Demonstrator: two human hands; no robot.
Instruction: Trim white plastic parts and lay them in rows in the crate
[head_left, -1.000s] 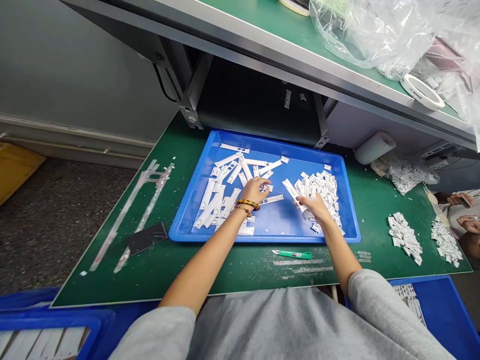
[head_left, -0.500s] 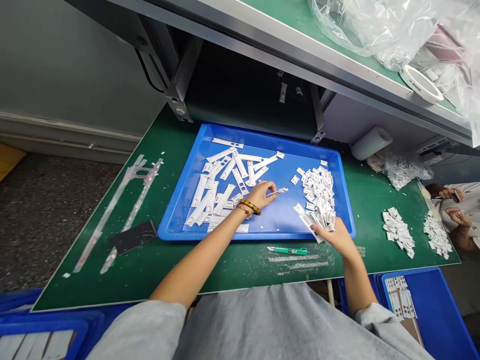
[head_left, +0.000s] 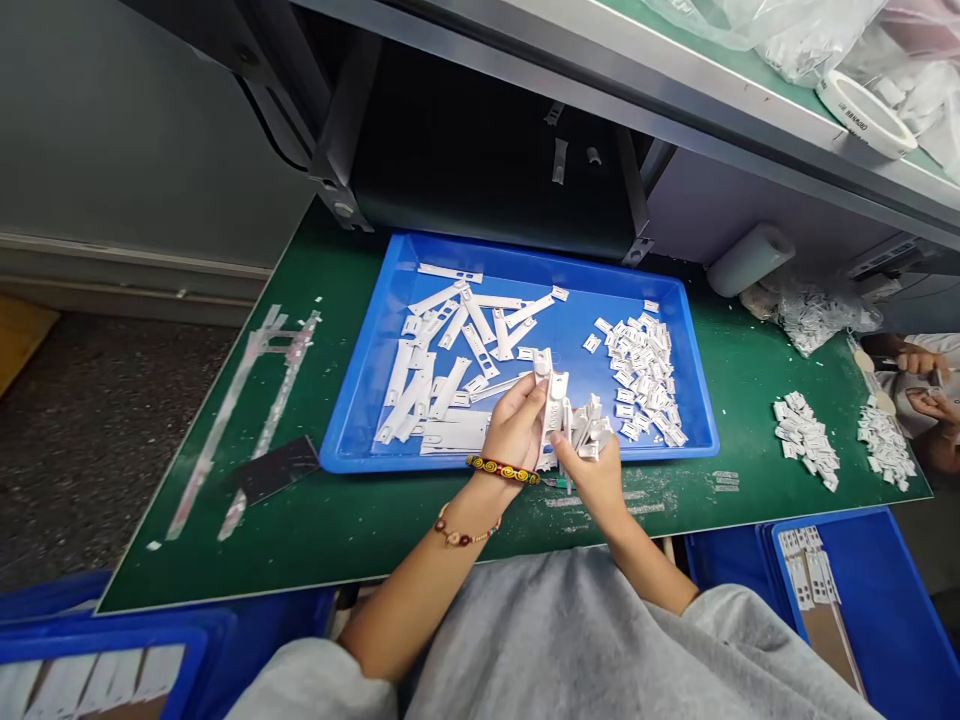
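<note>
My left hand [head_left: 514,430] is closed on a white plastic strip [head_left: 543,364], held upright over the front part of the blue tray [head_left: 525,250]. Against it, my right hand [head_left: 596,478] grips a bunch of small white plastic pieces [head_left: 589,425] together with a longer strip, its thumb pressed on the strip's face. The two hands meet, and the fingers behind the pieces are hidden. Long white strips [head_left: 450,385] lie jumbled in the tray's left half. A heap of small white pieces [head_left: 643,370] fills its right side. Mostly covered by my hands is a green cutter [head_left: 553,483].
Two piles of small white pieces [head_left: 806,440] sit at the right of the green table [head_left: 420,545]. A dark plate [head_left: 276,470] and tape strips lie left. Overhead runs a shelf with a tape roll [head_left: 866,115]. A co-worker's hands [head_left: 926,380] show at far right.
My left hand has picked up a strip from the tray and brought it toward me. My right hand has moved left with its bunch, so the hands now meet. The view has shifted slightly.
</note>
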